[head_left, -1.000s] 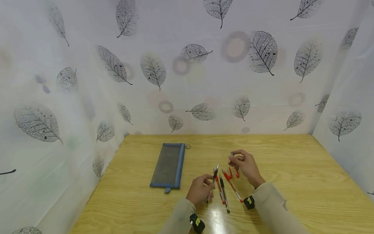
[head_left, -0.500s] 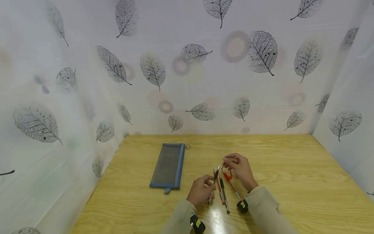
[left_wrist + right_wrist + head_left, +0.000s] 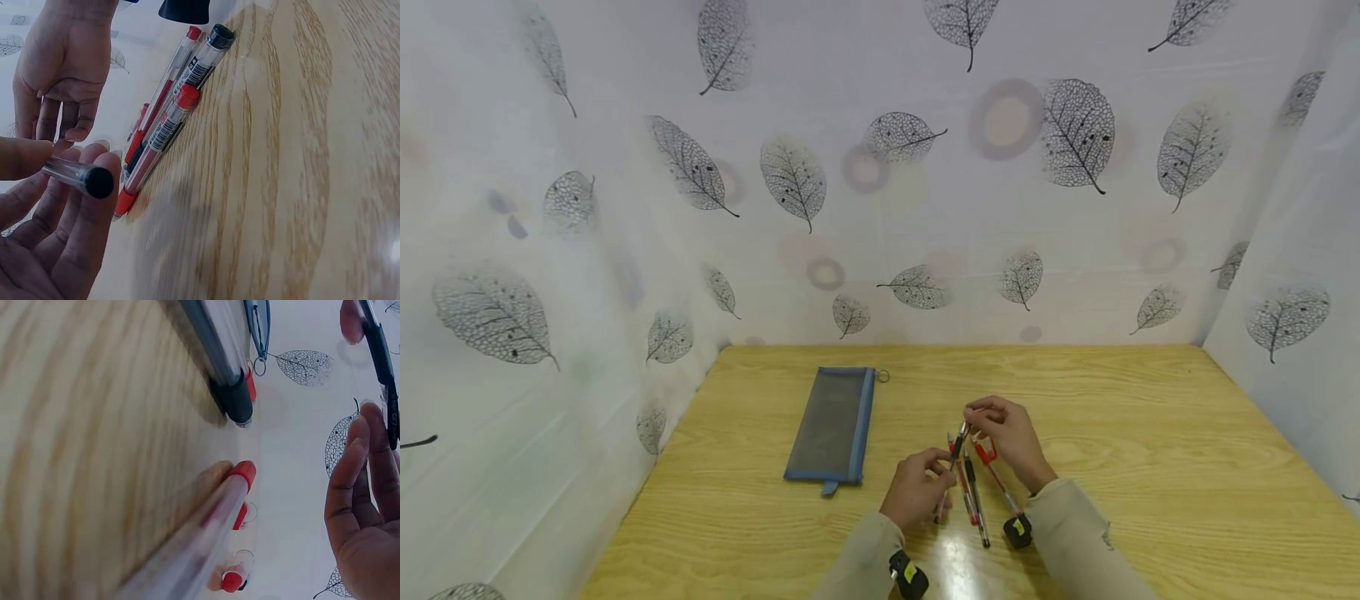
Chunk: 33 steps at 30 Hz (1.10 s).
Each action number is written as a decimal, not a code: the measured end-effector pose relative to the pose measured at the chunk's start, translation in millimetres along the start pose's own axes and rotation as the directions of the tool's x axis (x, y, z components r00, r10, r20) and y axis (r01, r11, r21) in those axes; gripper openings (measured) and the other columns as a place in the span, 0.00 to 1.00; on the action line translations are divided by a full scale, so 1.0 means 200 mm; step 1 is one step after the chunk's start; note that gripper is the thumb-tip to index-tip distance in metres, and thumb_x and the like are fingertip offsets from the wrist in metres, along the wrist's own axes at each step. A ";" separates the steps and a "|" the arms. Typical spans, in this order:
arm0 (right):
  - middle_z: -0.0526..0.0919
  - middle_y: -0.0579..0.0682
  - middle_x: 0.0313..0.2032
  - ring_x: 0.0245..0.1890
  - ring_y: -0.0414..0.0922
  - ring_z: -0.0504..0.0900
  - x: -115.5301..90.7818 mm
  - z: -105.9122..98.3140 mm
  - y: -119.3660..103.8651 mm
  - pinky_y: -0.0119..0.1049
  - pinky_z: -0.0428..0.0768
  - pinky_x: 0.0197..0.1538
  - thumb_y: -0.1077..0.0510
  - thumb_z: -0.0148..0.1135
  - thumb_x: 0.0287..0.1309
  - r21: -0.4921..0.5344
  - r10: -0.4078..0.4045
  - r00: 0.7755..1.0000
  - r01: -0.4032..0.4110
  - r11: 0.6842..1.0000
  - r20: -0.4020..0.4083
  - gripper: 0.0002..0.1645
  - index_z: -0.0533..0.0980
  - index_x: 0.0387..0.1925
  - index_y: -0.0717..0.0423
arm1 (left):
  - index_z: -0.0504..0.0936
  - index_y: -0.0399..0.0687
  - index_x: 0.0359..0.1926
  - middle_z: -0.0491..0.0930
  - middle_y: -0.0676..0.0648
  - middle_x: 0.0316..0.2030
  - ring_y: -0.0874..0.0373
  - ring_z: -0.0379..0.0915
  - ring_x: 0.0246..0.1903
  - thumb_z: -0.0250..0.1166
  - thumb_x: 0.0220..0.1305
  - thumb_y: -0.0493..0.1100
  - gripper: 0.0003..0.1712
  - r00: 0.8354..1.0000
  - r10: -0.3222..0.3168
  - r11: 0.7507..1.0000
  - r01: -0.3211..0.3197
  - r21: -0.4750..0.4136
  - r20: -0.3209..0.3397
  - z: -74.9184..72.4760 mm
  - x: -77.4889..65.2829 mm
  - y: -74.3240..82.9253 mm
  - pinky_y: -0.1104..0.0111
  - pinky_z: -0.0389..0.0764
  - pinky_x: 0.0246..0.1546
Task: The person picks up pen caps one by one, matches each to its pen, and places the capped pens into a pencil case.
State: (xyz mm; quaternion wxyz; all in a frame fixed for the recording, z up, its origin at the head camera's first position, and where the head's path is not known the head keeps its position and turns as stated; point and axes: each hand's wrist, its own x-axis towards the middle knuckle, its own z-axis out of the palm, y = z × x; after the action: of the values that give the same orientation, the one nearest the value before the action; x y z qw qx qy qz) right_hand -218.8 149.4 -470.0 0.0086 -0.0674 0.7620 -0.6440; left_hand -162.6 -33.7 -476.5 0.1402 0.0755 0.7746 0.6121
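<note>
My left hand [image 3: 917, 483] grips a clear-barrelled black gel pen [image 3: 956, 452], its tip pointing up and away. Thumb and fingers pinch the barrel near its black end, as the left wrist view shows. In my right hand [image 3: 1011, 437], a clear pen cap with a black clip [image 3: 392, 415] is pinched at the tip of that pen. Beneath the hands lie a red pen [image 3: 967, 493], an uncapped black pen [image 3: 977, 502] and another red pen [image 3: 998, 482] side by side on the table. Loose caps with red clips [image 3: 233, 580] lie beyond them, partly behind my right hand.
A grey mesh zip pouch [image 3: 831, 425] with blue trim lies flat to the left of the pens, a small ring at its far corner. The wooden table [image 3: 1112, 392] ends at a leaf-printed curtain [image 3: 955, 208], which also rises at both sides.
My right hand has moved left and slightly nearer, bringing the cap from above the red caps to the black pen's tip. The left hand has stayed almost still with the pen.
</note>
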 end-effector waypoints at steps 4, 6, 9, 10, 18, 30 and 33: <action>0.84 0.63 0.38 0.38 0.58 0.81 -0.01 0.00 -0.01 0.51 0.81 0.44 0.54 0.61 0.64 -0.001 0.014 0.999 -0.014 1.000 0.040 0.21 0.77 0.50 0.67 | 0.77 0.36 0.55 0.78 0.49 0.32 0.56 0.78 0.19 0.60 0.66 0.36 0.17 1.000 0.008 1.000 -0.009 -0.018 -0.008 0.01 0.00 0.00 0.67 0.80 0.16; 0.84 0.63 0.39 0.39 0.59 0.81 -0.02 0.01 -0.01 0.52 0.81 0.44 0.54 0.61 0.64 -0.003 0.018 0.999 -0.018 1.000 0.049 0.21 0.76 0.51 0.67 | 0.77 0.36 0.55 0.78 0.49 0.32 0.56 0.78 0.19 0.60 0.66 0.36 0.17 1.000 0.010 1.000 -0.011 -0.026 -0.011 0.01 0.00 0.01 0.67 0.80 0.16; 0.84 0.63 0.39 0.38 0.58 0.82 -0.02 0.01 -0.01 0.51 0.81 0.44 0.55 0.61 0.64 -0.007 0.018 0.998 -0.018 1.000 0.054 0.21 0.76 0.50 0.68 | 0.77 0.36 0.54 0.78 0.49 0.32 0.55 0.78 0.19 0.60 0.66 0.36 0.17 1.000 0.015 0.999 -0.016 -0.036 -0.018 0.01 0.00 0.00 0.67 0.80 0.16; 0.84 0.63 0.39 0.38 0.57 0.82 -0.01 0.01 -0.01 0.50 0.81 0.43 0.55 0.61 0.64 -0.010 0.018 0.998 -0.018 1.000 0.054 0.21 0.76 0.50 0.69 | 0.77 0.36 0.54 0.78 0.49 0.33 0.55 0.78 0.19 0.61 0.65 0.36 0.17 1.000 0.012 0.999 -0.013 -0.044 -0.021 0.01 0.00 0.00 0.66 0.80 0.16; 0.84 0.65 0.38 0.34 0.46 0.83 -0.01 0.02 -0.01 0.45 0.82 0.43 0.54 0.62 0.64 0.005 0.009 0.997 -0.010 1.000 0.070 0.23 0.75 0.48 0.73 | 0.77 0.33 0.54 0.78 0.46 0.33 0.60 0.75 0.15 0.60 0.65 0.31 0.16 0.999 -0.017 0.990 0.011 -0.137 -0.046 0.02 0.01 -0.01 0.65 0.82 0.18; 0.85 0.60 0.34 0.32 0.41 0.82 -0.01 0.02 0.01 0.36 0.82 0.39 0.56 0.62 0.63 0.021 -0.020 0.995 0.018 1.000 0.094 0.21 0.76 0.46 0.73 | 0.77 0.29 0.52 0.79 0.43 0.30 0.56 0.75 0.14 0.60 0.64 0.28 0.15 0.997 -0.025 0.986 0.012 -0.165 -0.075 0.04 0.00 0.00 0.61 0.83 0.17; 0.86 0.60 0.34 0.32 0.41 0.83 -0.01 0.02 0.01 0.36 0.82 0.40 0.57 0.62 0.63 0.012 -0.021 0.995 0.020 1.000 0.095 0.21 0.75 0.46 0.74 | 0.77 0.29 0.52 0.79 0.44 0.30 0.57 0.76 0.14 0.59 0.64 0.28 0.15 0.997 -0.029 0.986 0.017 -0.167 -0.073 0.04 0.00 0.00 0.61 0.83 0.17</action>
State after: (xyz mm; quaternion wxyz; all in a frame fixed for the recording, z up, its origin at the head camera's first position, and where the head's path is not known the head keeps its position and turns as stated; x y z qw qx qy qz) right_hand -215.8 146.1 -472.6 0.0387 -0.1058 0.7564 -0.6443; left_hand -160.0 -26.8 -478.1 0.1237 0.0315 0.7263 0.6754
